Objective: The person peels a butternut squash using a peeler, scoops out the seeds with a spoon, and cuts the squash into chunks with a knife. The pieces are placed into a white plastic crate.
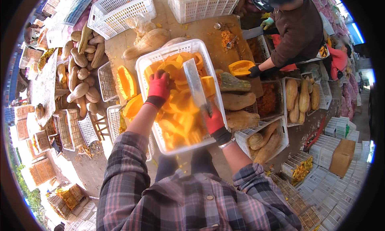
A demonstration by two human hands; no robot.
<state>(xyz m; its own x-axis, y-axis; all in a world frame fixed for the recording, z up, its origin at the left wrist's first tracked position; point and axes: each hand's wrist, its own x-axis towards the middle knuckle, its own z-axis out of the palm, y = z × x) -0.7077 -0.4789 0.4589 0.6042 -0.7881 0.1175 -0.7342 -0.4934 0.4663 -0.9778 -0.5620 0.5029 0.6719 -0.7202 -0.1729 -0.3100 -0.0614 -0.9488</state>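
Note:
A white plastic crate (140, 71) full of cut orange pumpkin pieces (177, 110) stands before me at the table's edge. My left hand (160, 86), in a red and black glove, reaches into the crate's left side with bent fingers on the pieces; whether it grips one is hidden. In my right hand (213, 118), gloved the same way, is the handle of a wide-bladed knife (194, 82), its blade pointing up over the pieces. Hollowed pumpkin halves (126, 82) lie left of the crate, and whole pumpkins (237, 101) lie to its right.
Across the table (192, 29), a co-worker (296, 32) in gloves holds a large knife (252, 33) and touches a pumpkin half (240, 67). Scraped pulp (228, 40) lies beside spoons. White crates (121, 13) stand at the back; more pumpkins (79, 58) are heaped at left.

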